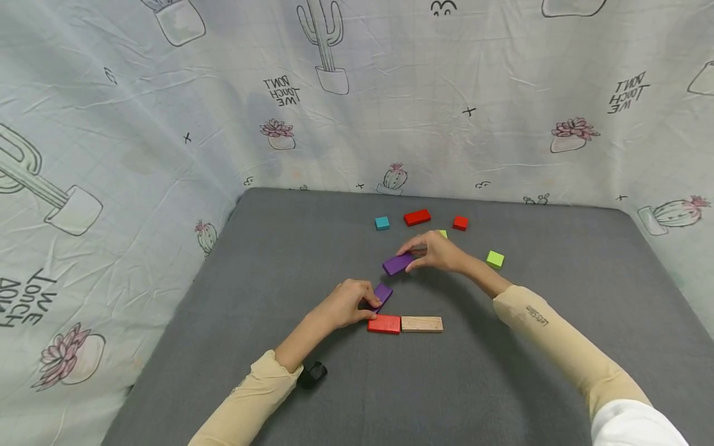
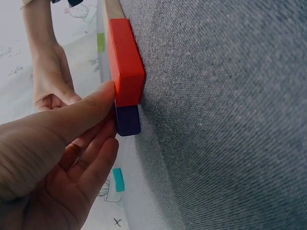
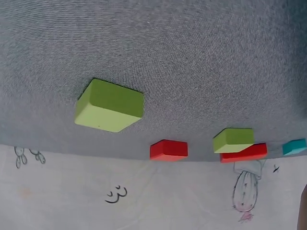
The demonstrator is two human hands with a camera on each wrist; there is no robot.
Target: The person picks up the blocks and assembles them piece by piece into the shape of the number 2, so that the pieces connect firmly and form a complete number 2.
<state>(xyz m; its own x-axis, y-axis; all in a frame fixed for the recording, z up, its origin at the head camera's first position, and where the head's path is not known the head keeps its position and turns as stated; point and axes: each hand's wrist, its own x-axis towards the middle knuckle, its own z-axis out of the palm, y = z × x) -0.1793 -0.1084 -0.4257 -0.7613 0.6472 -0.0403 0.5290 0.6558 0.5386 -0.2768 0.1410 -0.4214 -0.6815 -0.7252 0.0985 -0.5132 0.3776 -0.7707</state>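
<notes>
Several blocks [image 1: 384, 324] dot a grey surface [image 1: 446, 390], cactus-print cloth [image 1: 424, 142] behind

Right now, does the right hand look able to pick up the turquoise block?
Probably not: the right hand holds a purple block, though nothing seems to bar its way to the turquoise block.

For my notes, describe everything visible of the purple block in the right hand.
The purple block is an oblong with flat faces and straight edges; its material is uncertain. The right hand pinches it between thumb and fingers, hiding its right end. Its free end points left and slightly toward the wearer, beyond the other purple block. Whether it touches the grey surface is unclear.
</notes>
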